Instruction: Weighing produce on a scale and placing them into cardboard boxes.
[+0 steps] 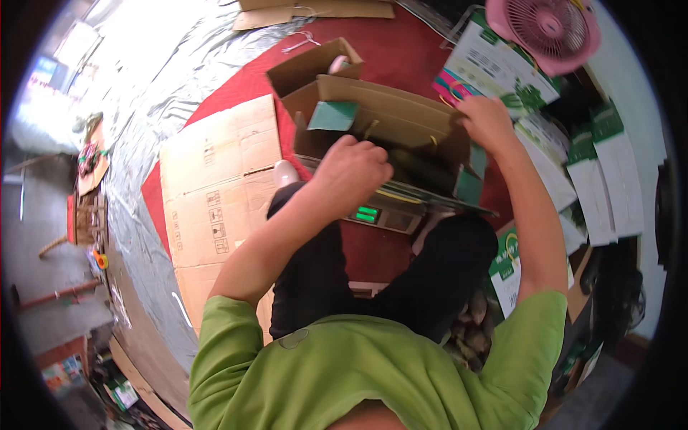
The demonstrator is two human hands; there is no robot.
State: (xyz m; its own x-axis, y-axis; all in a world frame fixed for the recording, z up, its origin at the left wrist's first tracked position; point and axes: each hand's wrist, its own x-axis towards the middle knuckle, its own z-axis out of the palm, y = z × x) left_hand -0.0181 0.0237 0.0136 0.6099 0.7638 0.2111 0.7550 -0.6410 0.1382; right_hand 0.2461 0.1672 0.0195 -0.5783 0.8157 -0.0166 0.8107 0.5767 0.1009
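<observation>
Red floor cloth carried an open brown carton (373, 115) at twelve o'clock from the person, long axis running ten to four. Inside it, the left hand (351, 172) was curled shut, on what I cannot tell; the right hand (487, 122) clasped the far corner. Flattened cardboard (215, 193) lay at nine, stacked green-and-white boxes (602, 172) crowding three.

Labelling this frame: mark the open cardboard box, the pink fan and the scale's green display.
open cardboard box (390, 107): head view, on its brown rear wall.
pink fan (548, 27): head view, on the round front grille.
green display (367, 213): head view, on the lit panel of the scale under the box.
</observation>
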